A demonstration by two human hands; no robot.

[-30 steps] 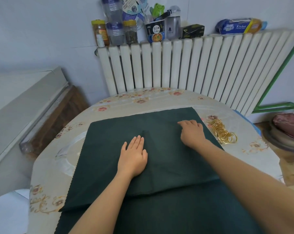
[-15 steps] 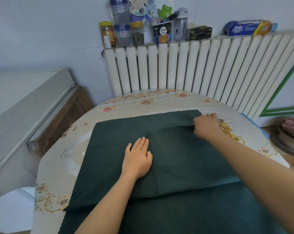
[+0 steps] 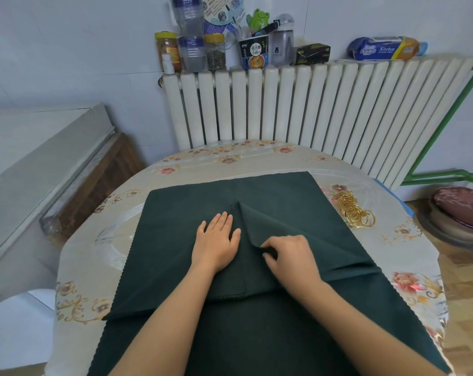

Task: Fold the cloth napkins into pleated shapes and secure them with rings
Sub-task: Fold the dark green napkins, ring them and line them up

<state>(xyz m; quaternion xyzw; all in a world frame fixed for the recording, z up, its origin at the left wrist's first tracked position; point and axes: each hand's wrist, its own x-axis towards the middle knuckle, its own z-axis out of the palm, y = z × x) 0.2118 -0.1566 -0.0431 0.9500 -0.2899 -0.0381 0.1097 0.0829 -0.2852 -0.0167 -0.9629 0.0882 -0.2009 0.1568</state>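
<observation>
Green napkin [image 3: 175, 240] spread on surface [image 3: 229, 169]; left hand [image 3: 216, 241] lay flat, fingers straight, anchoring centre, while right hand [image 3: 289, 256] pinched folded corner toward it; rings [image 3: 354, 213] waited alongside.

The head view (the only one) looks forward and steeply down, close over the table [image 3: 257, 164], facing the radiator [image 3: 297, 104].

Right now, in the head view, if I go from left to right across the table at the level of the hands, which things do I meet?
Bare flowered table → dark green napkin → left hand → right hand → gold rings.
</observation>
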